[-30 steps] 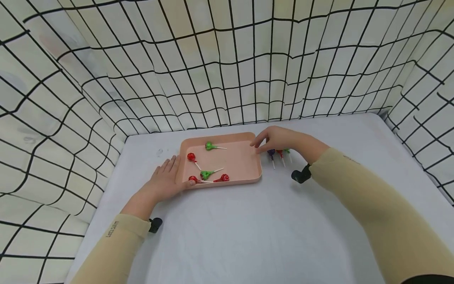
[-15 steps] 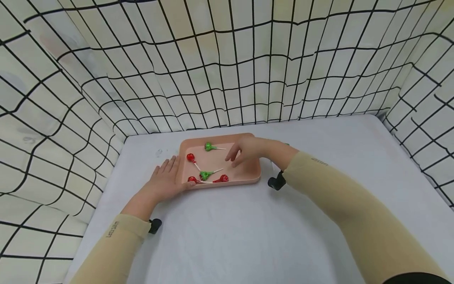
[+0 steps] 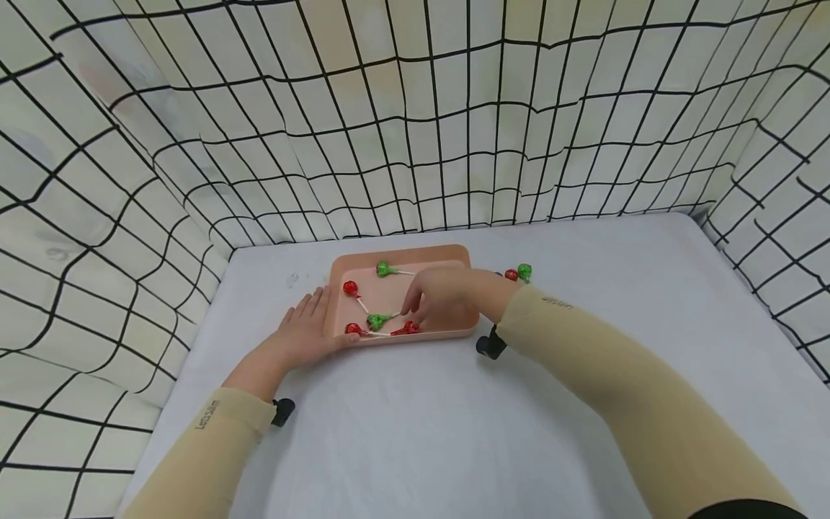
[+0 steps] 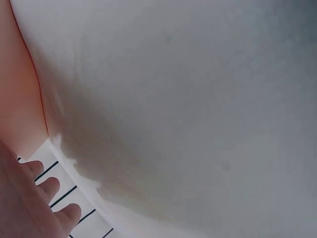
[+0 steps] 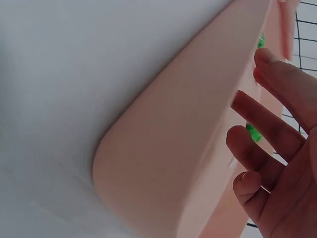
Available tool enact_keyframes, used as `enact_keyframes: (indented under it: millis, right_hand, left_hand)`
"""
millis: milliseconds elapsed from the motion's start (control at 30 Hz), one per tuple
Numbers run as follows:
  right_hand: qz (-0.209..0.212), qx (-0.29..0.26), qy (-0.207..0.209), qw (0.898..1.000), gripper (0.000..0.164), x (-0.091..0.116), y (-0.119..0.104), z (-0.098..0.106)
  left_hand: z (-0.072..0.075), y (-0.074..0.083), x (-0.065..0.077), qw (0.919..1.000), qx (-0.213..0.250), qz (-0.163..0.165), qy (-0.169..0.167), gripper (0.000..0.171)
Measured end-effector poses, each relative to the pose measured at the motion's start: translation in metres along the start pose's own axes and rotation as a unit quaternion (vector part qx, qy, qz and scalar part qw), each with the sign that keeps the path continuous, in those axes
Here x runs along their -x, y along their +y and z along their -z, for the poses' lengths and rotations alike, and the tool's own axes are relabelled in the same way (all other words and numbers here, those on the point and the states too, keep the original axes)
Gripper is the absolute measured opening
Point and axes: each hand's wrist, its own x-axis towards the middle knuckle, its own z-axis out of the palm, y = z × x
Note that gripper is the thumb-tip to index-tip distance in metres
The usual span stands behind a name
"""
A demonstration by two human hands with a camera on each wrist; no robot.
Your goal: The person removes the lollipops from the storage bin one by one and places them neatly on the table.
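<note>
A pink tray (image 3: 447,334) holds several wrapped lollipops. My left hand (image 3: 301,335) lies flat against the tray's left side, fingers straight, thumb over the front-left rim. Over the tray, my right hand (image 3: 441,292) reaches down with bent fingers, its fingertips beside the stick of a green lollipop (image 3: 375,321) and close above a red lollipop (image 3: 410,328). In the right wrist view its thumb and fingers stand apart with nothing between them. Two more red ones, a left red lollipop (image 3: 351,288) and a front red lollipop (image 3: 353,329), lie near a back green lollipop (image 3: 382,269).
Right of the tray, partly behind my right wrist, lie an outer red lollipop (image 3: 511,274), an outer green lollipop (image 3: 524,271) and a dark one. A white cloth covers the table (image 3: 402,425). Black-gridded white curtains (image 3: 454,130) rise behind and at the sides.
My right hand has moved left from the tray's right edge and down toward the front lollipops. The outer lollipops' heads show again behind the wrist. My left hand has stayed put.
</note>
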Motion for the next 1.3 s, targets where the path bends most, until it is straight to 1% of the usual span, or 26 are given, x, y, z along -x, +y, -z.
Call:
enact_keyframes:
  millis: [67,167,333,533,633,767,933,1100,1300]
  right_hand:
    - [-0.009,-0.013,-0.005,1.0,0.016,0.0,-0.002,-0.003]
    - [-0.012,-0.015,-0.012,1.0,0.017,0.0,-0.005,-0.005]
    - [-0.005,0.006,-0.008,1.0,0.017,-0.002,-0.008,-0.007]
    - [0.02,0.031,-0.009,0.999,0.014,-0.007,-0.007,-0.013]
    - [0.025,0.051,-0.007,0.998,0.011,-0.008,-0.006,-0.014]
    - [0.025,0.066,-0.001,0.997,0.009,-0.009,-0.004,-0.013]
    - [0.033,0.063,0.0,0.997,0.011,-0.01,-0.003,-0.013]
    - [0.034,0.053,0.0,0.998,0.011,-0.009,-0.001,-0.011]
    - [0.045,0.064,0.005,0.997,0.009,-0.009,0.002,-0.007]
  left_hand:
    - [0.0,0.001,0.0,1.0,0.003,-0.002,0.001,0.122]
    - [0.0,0.001,0.0,1.0,0.005,-0.003,-0.002,0.121]
    - [0.0,0.001,-0.001,0.9999,0.01,-0.006,-0.004,0.122]
    - [-0.001,0.001,0.001,0.9997,0.02,0.003,-0.012,0.123]
    - [-0.001,0.0,0.001,0.9997,0.018,-0.001,-0.015,0.124]
    - [-0.002,-0.001,-0.001,0.9998,0.017,-0.007,-0.01,0.125]
    - [-0.004,-0.003,0.0,0.9996,0.027,-0.002,-0.006,0.128]
    - [-0.006,-0.004,-0.001,0.9993,0.035,-0.003,-0.014,0.13]
    - [-0.002,-0.002,-0.002,0.9995,0.028,-0.004,-0.016,0.128]
